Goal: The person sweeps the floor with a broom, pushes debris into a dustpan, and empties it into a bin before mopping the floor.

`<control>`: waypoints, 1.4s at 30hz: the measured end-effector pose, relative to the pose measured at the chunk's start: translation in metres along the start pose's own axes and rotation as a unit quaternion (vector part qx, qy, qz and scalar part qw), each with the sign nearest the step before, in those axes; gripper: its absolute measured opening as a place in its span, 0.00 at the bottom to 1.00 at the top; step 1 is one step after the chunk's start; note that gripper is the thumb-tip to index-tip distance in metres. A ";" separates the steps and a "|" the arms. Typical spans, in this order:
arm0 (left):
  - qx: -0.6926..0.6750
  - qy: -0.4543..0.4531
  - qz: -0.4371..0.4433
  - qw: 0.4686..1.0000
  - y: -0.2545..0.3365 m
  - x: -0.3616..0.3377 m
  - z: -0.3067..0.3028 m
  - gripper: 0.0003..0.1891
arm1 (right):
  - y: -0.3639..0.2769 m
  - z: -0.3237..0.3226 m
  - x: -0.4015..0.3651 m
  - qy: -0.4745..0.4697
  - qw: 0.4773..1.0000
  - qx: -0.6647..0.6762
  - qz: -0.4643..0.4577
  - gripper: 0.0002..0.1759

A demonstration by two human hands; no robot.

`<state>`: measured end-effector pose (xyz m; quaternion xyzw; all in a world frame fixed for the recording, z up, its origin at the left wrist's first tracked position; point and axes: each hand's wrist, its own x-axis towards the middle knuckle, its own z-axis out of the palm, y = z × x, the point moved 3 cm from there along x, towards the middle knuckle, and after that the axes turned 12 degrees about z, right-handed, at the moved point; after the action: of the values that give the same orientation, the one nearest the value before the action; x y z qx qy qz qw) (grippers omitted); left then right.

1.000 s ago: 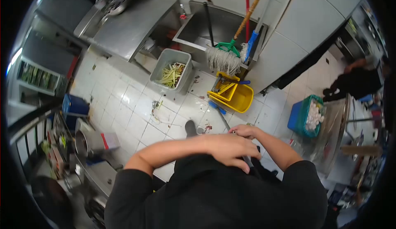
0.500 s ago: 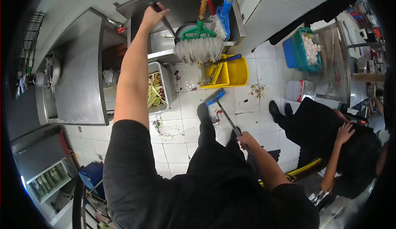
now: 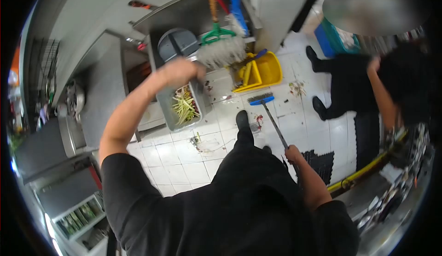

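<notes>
My left hand [image 3: 182, 71], blurred by motion, is closed around the dark handle of what looks like a long-handled grey dustpan [image 3: 178, 43]. The pan is in front of the metal sink, above the grey bin [image 3: 177, 124] of vegetable scraps [image 3: 185, 106]. My right hand [image 3: 293, 154] grips the dark stick of a broom [image 3: 275, 126]. Its blue head [image 3: 261, 100] rests on the tiled floor, bristles pointing away from me, beyond my shoe. Scattered scraps [image 3: 297, 88] lie on the tiles near it.
A string mop [image 3: 223, 51] with a green clamp leans at the metal sink [image 3: 159, 18], above a yellow mop bucket [image 3: 269, 69]. A person in black [image 3: 352, 83] stands at the right. Steel counter [image 3: 103, 71] at left; black floor mat [image 3: 320, 166] near my right hand.
My left hand has come down and toward me, lifting the dustpan out of the sink. The broom head has turned and shifted right. The other person has moved and my view has turned.
</notes>
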<state>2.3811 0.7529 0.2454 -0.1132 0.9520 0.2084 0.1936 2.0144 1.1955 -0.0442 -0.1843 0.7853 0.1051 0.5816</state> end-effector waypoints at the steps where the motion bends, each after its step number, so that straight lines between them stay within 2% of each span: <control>1: 0.028 -0.111 0.039 0.993 0.028 0.009 0.022 0.21 | 0.016 -0.002 0.003 0.009 1.000 -0.027 -0.006 0.18; 3: -0.053 0.086 0.100 0.990 0.047 0.006 0.027 0.18 | 0.053 -0.002 0.020 0.028 0.985 -0.119 -0.118 0.20; 5: -0.024 0.180 0.079 0.980 0.028 0.011 0.023 0.14 | 0.054 -0.023 -0.016 0.047 0.999 -0.013 -0.003 0.22; 6: -0.013 0.177 0.084 0.981 0.029 0.017 0.019 0.14 | 0.071 -0.023 -0.004 0.077 0.996 -0.004 -0.043 0.23; 8: 0.057 0.127 0.022 0.990 0.035 0.019 0.026 0.10 | 0.085 -0.037 -0.008 0.088 0.994 0.011 -0.056 0.23; 9: 0.056 0.078 -0.005 0.995 0.044 0.027 0.042 0.09 | 0.095 -0.048 -0.009 0.101 0.993 0.022 -0.055 0.23; 10: 0.039 0.024 -0.003 0.999 0.072 0.037 0.041 0.08 | 0.106 -0.056 -0.001 0.064 0.993 -0.022 -0.094 0.22; 11: 0.018 -0.029 0.001 0.999 0.099 0.050 0.041 0.08 | 0.122 -0.064 0.007 0.064 0.993 -0.023 -0.094 0.22; 12: -0.024 -0.008 0.045 0.999 0.110 0.055 0.047 0.08 | 0.135 -0.074 0.011 0.055 0.996 0.021 -0.064 0.21; 13: 0.018 -0.055 -0.007 0.998 0.111 0.056 0.058 0.10 | 0.145 -0.085 0.014 0.043 0.997 0.061 -0.035 0.21; 15: 0.096 0.072 -0.075 0.990 0.110 0.041 0.056 0.14 | 0.171 -0.107 0.035 0.035 0.996 0.071 -0.041 0.23; 17: 0.070 0.226 -0.158 0.959 0.116 0.030 0.034 0.18 | 0.214 -0.107 0.094 0.097 0.987 0.034 -0.121 0.24; 18: 0.050 0.254 -0.219 0.941 0.145 0.033 0.011 0.18 | 0.211 -0.130 0.061 0.054 0.991 0.095 -0.077 0.24; 19: 0.031 0.284 -0.278 0.917 0.176 0.035 -0.018 0.19 | 0.219 -0.143 0.063 0.005 0.994 0.091 -0.063 0.24; 21: 0.179 0.378 -0.224 0.880 0.227 0.035 -0.053 0.18 | 0.228 -0.166 0.049 -0.004 0.992 0.113 -0.052 0.24; 23: 0.161 0.425 -0.274 0.847 0.291 0.036 -0.093 0.16 | 0.237 -0.178 0.052 0.002 0.989 0.139 -0.055 0.25; 25: 0.209 0.450 -0.283 0.821 0.348 0.040 -0.125 0.13 | 0.232 -0.194 0.056 0.021 0.986 0.157 -0.044 0.25; 27: 0.183 0.461 -0.473 0.728 0.374 0.012 -0.125 0.12 | 0.224 -0.209 0.082 0.079 0.984 0.141 -0.077 0.27; 29: 0.160 0.497 -0.416 0.744 0.379 -0.011 -0.111 0.14 | 0.205 -0.229 0.106 0.078 0.981 0.157 -0.088 0.29; 32: 0.085 0.481 -0.438 0.755 0.385 0.019 -0.069 0.13 | 0.169 -0.258 0.151 0.100 0.980 0.128 -0.119 0.29; 33: 0.030 0.468 -0.475 0.745 0.380 0.027 -0.046 0.13 | 0.155 -0.267 0.165 0.116 0.977 0.124 -0.129 0.29; 35: -0.030 0.452 -0.485 0.748 0.370 0.050 0.002 0.13 | 0.115 -0.296 0.186 0.104 0.986 0.081 -0.105 0.24; 37: -0.077 0.428 -0.511 0.741 0.365 0.091 0.052 0.12 | 0.079 -0.314 0.246 0.175 0.973 0.024 -0.148 0.20; 39: -0.144 0.405 -0.512 0.744 0.362 0.122 0.130 0.09 | 0.038 -0.336 0.312 0.222 0.952 -0.019 -0.210 0.18; 40: -0.135 0.396 -0.485 0.768 0.363 0.148 0.159 0.09 | 0.014 -0.353 0.314 0.192 0.965 -0.011 -0.179 0.17; 41: -0.130 0.384 -0.460 0.790 0.368 0.175 0.188 0.08 | -0.002 -0.361 0.349 0.151 0.967 -0.059 -0.199 0.17; 42: -0.166 0.395 -0.474 0.769 0.371 0.197 0.219 0.08 | -0.015 -0.368 0.373 0.188 0.951 -0.111 -0.221 0.17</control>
<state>2.1648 1.1518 0.1109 -0.6531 0.7202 0.1821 -0.1466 1.6033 0.9797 -0.2873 -0.4331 0.8032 0.0243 0.4083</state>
